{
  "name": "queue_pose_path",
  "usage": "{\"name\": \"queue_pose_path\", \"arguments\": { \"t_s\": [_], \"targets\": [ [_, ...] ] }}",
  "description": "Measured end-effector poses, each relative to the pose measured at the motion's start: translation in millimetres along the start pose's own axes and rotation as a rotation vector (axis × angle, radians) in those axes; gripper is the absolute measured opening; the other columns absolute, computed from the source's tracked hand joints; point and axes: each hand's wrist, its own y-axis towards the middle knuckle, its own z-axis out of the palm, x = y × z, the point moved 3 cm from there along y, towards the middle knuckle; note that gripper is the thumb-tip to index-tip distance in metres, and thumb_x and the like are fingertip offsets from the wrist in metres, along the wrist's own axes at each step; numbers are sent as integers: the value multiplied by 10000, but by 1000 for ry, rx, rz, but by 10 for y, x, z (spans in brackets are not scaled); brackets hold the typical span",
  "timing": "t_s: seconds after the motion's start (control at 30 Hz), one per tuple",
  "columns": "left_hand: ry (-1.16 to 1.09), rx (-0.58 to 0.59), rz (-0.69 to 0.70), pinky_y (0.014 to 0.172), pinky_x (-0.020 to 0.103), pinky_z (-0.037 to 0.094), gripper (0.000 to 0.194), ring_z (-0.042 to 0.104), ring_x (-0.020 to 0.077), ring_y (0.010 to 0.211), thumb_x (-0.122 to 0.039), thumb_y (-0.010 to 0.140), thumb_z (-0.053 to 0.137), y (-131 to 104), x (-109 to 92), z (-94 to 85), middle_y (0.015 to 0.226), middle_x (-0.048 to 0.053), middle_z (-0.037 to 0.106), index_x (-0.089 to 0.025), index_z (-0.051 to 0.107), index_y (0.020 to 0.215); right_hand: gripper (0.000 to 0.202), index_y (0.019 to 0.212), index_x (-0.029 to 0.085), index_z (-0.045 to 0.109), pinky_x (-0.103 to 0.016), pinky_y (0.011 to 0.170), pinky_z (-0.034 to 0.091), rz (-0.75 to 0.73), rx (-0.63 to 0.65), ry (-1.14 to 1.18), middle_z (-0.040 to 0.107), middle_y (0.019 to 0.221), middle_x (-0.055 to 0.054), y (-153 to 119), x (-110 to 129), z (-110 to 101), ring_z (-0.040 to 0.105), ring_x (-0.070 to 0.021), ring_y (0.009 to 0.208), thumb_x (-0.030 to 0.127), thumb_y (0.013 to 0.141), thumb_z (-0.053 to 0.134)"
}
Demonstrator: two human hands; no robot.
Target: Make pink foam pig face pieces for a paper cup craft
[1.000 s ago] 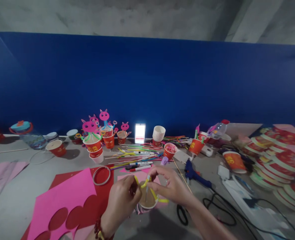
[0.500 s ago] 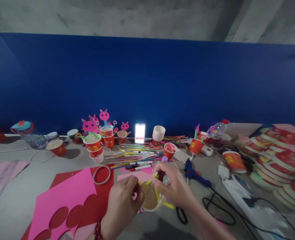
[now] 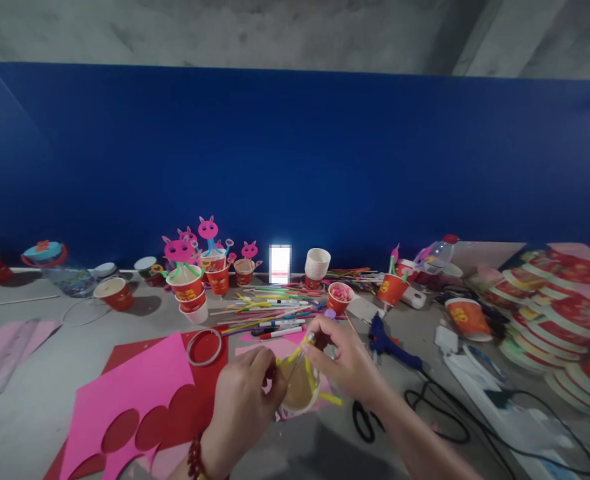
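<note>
Both your hands close in over one paper cup [image 3: 299, 395], the landmark. Left hand [image 3: 247, 393] and right hand [image 3: 343, 359] pinch narrow on yellow strips [image 3: 331, 399] at its rim; strip count unclear. One glue gun [image 3: 393, 348] lies right of the cup, one cut pink sheet [image 3: 132, 387] left; grey tabletop [image 3: 275, 457] stretches nearer you.

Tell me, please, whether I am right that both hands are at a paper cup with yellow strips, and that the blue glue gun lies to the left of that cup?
Not quite: the blue glue gun lies to the right of the paper cup, as the head view shows. The left hand and right hand are indeed at that cup with the yellow strips.
</note>
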Motion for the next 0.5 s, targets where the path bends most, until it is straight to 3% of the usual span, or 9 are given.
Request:
{"name": "queue_pose_path", "arguments": {
  "t_s": [0.2, 0.37, 0.5],
  "targets": [
    [-65, 61, -17, 534, 243, 318, 122, 543, 132, 564, -118, 793, 508, -21, 58, 4, 653, -29, 568, -222, 476, 737, 75, 839, 205, 637, -255, 655, 439, -95, 152, -23, 644, 751, 1, -4, 11, -82, 593, -158, 691, 210, 888, 580],
    [-67, 62, -27, 535, 237, 326, 120, 544, 128, 559, -121, 795, 502, -26, 68, -20, 646, -31, 569, -222, 477, 734, 167, 1017, 219, 651, -253, 683, 444, -141, 197, -44, 699, 877, -9, -11, 55, -148, 625, -157, 741, 166, 894, 550],
    [-40, 51, -28, 533, 240, 326, 119, 549, 131, 558, -121, 789, 498, -30, 63, -40, 639, -30, 572, -221, 483, 728, 110, 927, 208, 619, -248, 659, 416, -152, 214, -79, 662, 803, 2, 8, 92, -154, 600, -153, 713, 184, 905, 513]
  ]
}}
